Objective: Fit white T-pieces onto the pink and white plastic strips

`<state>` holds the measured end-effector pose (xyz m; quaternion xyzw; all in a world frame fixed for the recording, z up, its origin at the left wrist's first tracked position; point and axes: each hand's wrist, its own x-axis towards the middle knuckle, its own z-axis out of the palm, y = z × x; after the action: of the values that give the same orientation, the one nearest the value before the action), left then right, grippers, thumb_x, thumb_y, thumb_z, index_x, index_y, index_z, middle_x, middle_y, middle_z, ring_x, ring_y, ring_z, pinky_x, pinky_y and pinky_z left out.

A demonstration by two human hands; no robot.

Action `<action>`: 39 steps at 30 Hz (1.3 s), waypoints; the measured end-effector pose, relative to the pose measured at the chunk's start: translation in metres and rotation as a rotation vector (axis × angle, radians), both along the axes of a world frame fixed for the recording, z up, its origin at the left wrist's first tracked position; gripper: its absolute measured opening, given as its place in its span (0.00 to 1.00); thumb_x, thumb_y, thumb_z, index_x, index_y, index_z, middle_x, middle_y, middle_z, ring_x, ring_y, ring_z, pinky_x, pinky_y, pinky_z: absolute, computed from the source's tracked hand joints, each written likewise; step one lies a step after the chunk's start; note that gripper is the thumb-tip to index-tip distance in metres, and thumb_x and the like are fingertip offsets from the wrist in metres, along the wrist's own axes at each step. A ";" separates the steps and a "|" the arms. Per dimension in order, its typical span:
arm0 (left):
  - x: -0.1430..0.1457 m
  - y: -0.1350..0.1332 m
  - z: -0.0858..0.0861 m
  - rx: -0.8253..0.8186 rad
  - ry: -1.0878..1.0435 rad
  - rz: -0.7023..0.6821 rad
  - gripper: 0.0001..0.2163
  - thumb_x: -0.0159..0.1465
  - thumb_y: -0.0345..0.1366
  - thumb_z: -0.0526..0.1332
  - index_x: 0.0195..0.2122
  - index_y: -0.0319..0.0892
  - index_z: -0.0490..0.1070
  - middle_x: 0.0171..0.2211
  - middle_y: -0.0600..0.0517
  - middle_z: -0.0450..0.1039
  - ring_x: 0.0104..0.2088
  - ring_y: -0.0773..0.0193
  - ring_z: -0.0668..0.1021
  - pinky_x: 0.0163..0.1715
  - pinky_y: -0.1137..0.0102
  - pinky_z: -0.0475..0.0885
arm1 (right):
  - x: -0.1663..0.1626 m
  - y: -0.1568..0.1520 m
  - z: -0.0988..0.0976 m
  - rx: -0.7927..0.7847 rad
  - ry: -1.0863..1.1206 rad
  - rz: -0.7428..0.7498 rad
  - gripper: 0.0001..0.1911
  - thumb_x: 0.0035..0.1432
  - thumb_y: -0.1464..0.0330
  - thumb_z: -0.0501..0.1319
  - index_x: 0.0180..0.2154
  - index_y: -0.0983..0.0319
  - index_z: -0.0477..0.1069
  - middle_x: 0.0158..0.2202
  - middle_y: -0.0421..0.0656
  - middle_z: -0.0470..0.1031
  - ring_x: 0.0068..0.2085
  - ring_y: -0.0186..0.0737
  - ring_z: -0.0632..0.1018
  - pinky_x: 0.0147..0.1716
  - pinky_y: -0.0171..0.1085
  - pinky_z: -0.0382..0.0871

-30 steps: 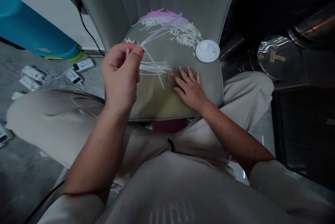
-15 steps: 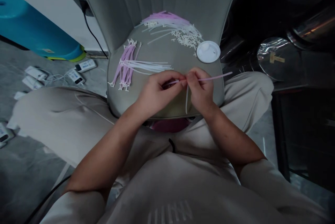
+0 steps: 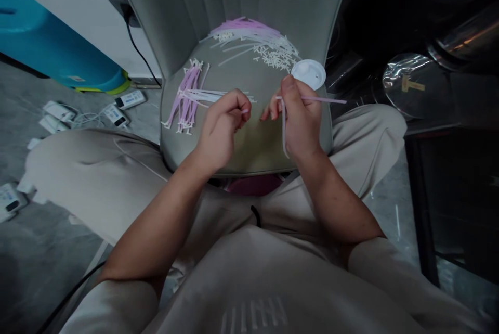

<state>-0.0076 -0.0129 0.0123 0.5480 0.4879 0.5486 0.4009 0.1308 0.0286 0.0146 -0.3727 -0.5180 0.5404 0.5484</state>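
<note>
Head: pink strip point(image 3: 323, 99) pinched in R fingers point(image 3: 288, 84).

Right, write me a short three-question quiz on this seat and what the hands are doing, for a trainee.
1. Which hand holds the long pink strip, left or right?
2. True or false: the white round lid lies on the floor.
3. Name what lies heaped on the seat just left of the lid.

Key:
1. The right hand.
2. False: it is on the seat.
3. Short white cut pieces.
</note>
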 end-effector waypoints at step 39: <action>0.006 0.004 -0.008 0.160 -0.272 0.076 0.14 0.63 0.43 0.68 0.25 0.43 0.68 0.18 0.61 0.64 0.17 0.73 0.72 0.18 0.76 0.68 | -0.029 -0.005 -0.004 -0.086 0.107 0.303 0.27 0.62 0.46 0.60 0.21 0.57 0.61 0.17 0.34 0.59 0.21 0.31 0.63 0.25 0.35 0.65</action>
<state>-0.0020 -0.0087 0.0041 0.4803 0.4043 0.6694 0.3973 0.1019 0.0235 0.0109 -0.2840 -0.5146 0.6577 0.4711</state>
